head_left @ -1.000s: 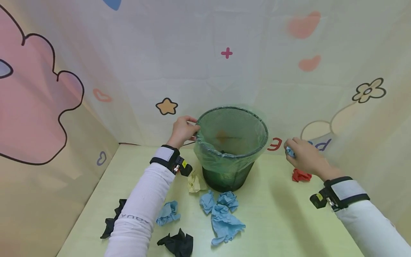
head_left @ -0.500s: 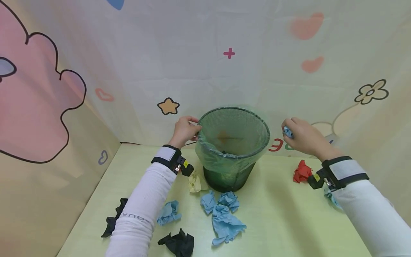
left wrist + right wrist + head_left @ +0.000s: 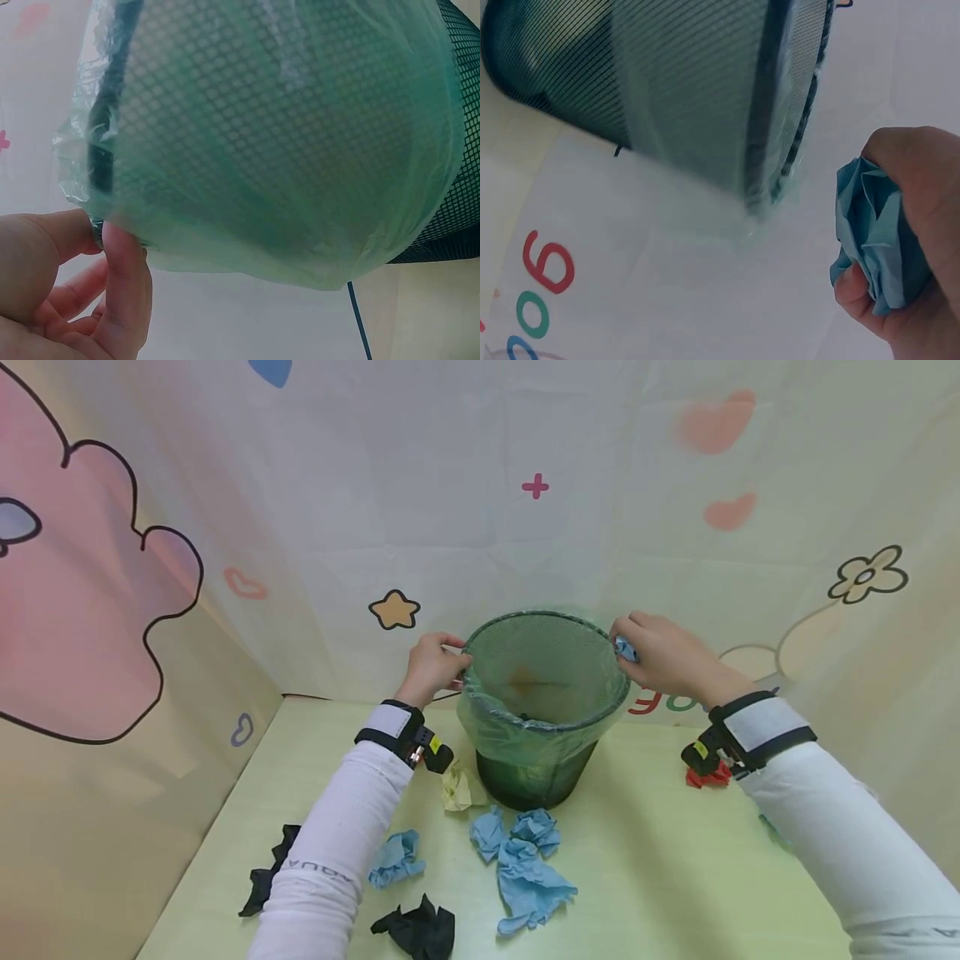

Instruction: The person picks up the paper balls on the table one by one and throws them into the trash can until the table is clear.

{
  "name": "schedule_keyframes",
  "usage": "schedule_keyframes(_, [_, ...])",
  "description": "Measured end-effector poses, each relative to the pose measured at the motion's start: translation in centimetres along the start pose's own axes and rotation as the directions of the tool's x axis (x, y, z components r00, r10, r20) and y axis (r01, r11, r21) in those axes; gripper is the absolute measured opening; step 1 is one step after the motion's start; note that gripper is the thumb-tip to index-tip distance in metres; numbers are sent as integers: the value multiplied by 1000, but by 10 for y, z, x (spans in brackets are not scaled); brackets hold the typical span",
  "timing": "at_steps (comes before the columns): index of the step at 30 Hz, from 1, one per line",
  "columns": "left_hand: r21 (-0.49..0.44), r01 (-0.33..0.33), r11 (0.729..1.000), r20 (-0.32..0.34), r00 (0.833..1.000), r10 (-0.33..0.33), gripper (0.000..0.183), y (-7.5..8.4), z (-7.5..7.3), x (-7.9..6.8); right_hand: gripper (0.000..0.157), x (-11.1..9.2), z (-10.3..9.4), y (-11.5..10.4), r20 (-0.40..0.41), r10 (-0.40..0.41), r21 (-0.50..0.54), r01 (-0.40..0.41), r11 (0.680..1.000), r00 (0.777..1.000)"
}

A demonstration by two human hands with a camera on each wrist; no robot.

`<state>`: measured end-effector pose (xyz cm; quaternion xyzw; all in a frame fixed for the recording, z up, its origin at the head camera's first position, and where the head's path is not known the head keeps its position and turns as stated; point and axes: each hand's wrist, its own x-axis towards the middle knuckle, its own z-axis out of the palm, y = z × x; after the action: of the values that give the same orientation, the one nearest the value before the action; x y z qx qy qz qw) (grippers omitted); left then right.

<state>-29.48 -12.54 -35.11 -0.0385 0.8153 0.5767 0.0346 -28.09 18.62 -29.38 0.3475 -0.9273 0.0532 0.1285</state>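
Both hands clamp, left (image 3: 432, 665) on the bin's rim (image 3: 551, 726), right (image 3: 663, 653) on blue paper (image 3: 881, 236), near wall letters "go" (image 3: 570, 268)

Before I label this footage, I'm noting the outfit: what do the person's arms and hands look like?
The left sleeve and right sleeve are white with dark lettering. Each ends at a pale strap edged in black, carrying a small black camera with a yellow mark. The left hand and right hand are bare.

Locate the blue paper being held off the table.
In the head view, the blue paper is gripped by the right hand near the right rim of the mesh bin; the right wrist view shows it right of centre.
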Motion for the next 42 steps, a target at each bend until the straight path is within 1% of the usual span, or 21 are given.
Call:
schedule_keyframes(7, [0,-5,1000,-4,1000,5,30,0,1,1,16,18,1,-14,-5,-32,22,32,999,999])
schedule_keyframes(15, [-11,5,1000,1,1000,-5,31,-2,0,0,16,38,12,-26,16,-76,43,75,996,997])
schedule_keyframes(26, [-9,-1,1000,-6,1000,1,31,-1,1,0,17,58,15,-36,59,-55,63,52,997,997])
schedule_keyframes(29, [-11,6,1000,-6,1000,-6,31,-1,0,0,17,61,15,-39,65,-52,69,47,996,997])
schedule_keyframes(35, [-17,6,1000,-5,1000,-6,32,-1,0,0,18,65,16,-43,50,-35,80,31,996,998])
schedule_keyframes(42, [-16,2,1000,5,1000,-2,32,0,0,-2,22,69,16,-47,82,-32,89,25,996,996])
